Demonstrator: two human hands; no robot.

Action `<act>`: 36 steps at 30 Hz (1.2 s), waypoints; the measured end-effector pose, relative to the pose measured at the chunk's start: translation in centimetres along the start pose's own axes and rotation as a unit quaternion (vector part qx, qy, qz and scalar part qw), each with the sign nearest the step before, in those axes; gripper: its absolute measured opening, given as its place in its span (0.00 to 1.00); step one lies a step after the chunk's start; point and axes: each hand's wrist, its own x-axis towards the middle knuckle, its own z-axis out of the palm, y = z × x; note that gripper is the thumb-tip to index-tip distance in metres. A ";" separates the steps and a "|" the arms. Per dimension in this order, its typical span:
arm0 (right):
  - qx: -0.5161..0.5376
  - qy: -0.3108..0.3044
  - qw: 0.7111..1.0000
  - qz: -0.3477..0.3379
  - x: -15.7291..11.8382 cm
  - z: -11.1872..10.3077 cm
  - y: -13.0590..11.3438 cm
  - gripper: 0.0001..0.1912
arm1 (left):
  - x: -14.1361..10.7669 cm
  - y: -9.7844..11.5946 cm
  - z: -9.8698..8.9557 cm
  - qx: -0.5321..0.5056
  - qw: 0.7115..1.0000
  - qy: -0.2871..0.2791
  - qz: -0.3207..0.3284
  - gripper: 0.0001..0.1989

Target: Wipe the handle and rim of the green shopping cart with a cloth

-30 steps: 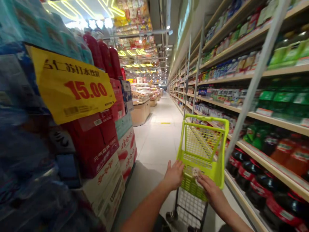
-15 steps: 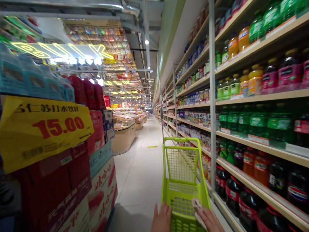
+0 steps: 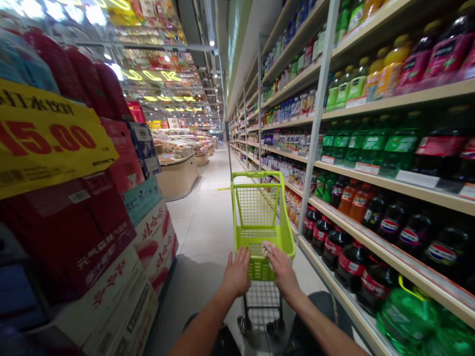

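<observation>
A lime-green shopping cart [image 3: 260, 229] with a grid basket stands in front of me in the aisle. My left hand [image 3: 237, 272] rests at the left of its near end, fingers stretched out and lying over the rim. At the near right, my right hand [image 3: 281, 269] presses a pale, crumpled cloth [image 3: 267, 248] against the cart. Part of that cloth is hidden beneath the fingers. Below the basket show a wire lower rack [image 3: 262, 294] and dark wheels [image 3: 275, 326].
Shelves of soft drink bottles [image 3: 371, 217] line the right side close to the cart. Stacked drink cartons [image 3: 122, 247] with a yellow price sign [image 3: 55, 138] stand on the left. Farther along are wooden display counters [image 3: 178, 175]. Pale floor [image 3: 200, 217] runs down the aisle.
The view has tilted downward, so my forearms, legs and the cart's wheels now show. The carton stack and shelves have shifted nearer. Both hands stay at the cart's near end.
</observation>
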 end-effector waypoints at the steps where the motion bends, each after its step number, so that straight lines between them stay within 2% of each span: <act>1: 0.005 -0.012 1.000 -0.014 0.3 0.4 -0.7 0.24 | 0.0 0.0 0.1 0.004 1.000 0.002 0.006 0.40; 4: 0.005 -0.026 0.999 -0.033 0.5 0.4 -0.2 0.24 | 0.1 0.1 0.3 0.010 1.000 0.010 0.004 0.40; 7: -0.008 0.014 1.000 0.012 0.0 0.0 1.1 0.25 | 0.4 0.3 0.4 0.005 1.000 0.011 -0.011 0.39; 10: 0.010 0.029 0.999 0.039 0.3 1.0 -0.8 0.26 | 0.5 0.5 0.3 -0.007 1.000 0.005 -0.009 0.40; 13: 0.060 -0.009 0.998 -0.007 0.9 1.9 -2.9 0.26 | 0.3 0.2 0.1 -0.009 1.000 0.009 -0.008 0.41; 16: 0.072 -0.018 0.997 -0.031 0.3 1.2 -1.2 0.26 | -0.2 -0.8 0.1 0.005 0.998 0.032 -0.053 0.38; 19: 0.046 0.016 0.998 0.046 -0.3 0.9 0.5 0.26 | -0.7 -1.3 0.3 0.004 0.998 0.033 -0.053 0.36; 21: 0.056 0.029 0.995 0.071 0.1 1.9 -0.8 0.28 | -0.9 -1.4 0.3 0.000 0.999 0.026 -0.039 0.37; 23: 0.082 0.015 0.996 0.042 0.9 3.1 -3.1 0.28 | -0.9 -1.4 0.3 0.000 0.999 0.022 -0.030 0.37; 25: 0.094 -0.010 0.996 -0.004 1.4 3.4 -4.3 0.28 | -0.8 -1.5 0.3 0.005 0.999 0.025 -0.026 0.37; 26: 0.091 -0.017 0.995 -0.021 1.4 3.1 -4.0 0.28 | -0.8 -1.5 0.3 0.009 0.999 0.029 -0.027 0.37; 28: 0.068 -0.016 0.997 -0.018 0.7 1.7 -1.7 0.28 | -0.7 -1.6 0.4 0.012 0.999 0.034 -0.032 0.36; 30: 0.036 0.000 0.999 0.023 -0.3 0.3 0.9 0.27 | -0.7 -1.6 0.5 0.012 0.999 0.037 -0.031 0.35; 32: 0.020 0.019 0.998 0.063 -0.7 -0.1 1.7 0.26 | -0.7 -1.6 0.6 0.008 0.999 0.038 -0.028 0.35; 34: 0.034 0.029 0.997 0.056 -0.4 0.7 0.2 0.26 | -0.7 -1.6 0.6 0.007 0.999 0.040 -0.023 0.35; 36: 0.067 0.015 0.998 0.015 0.4 2.0 -2.3 0.26 | -0.8 -1.6 0.6 0.012 0.999 0.041 -0.021 0.34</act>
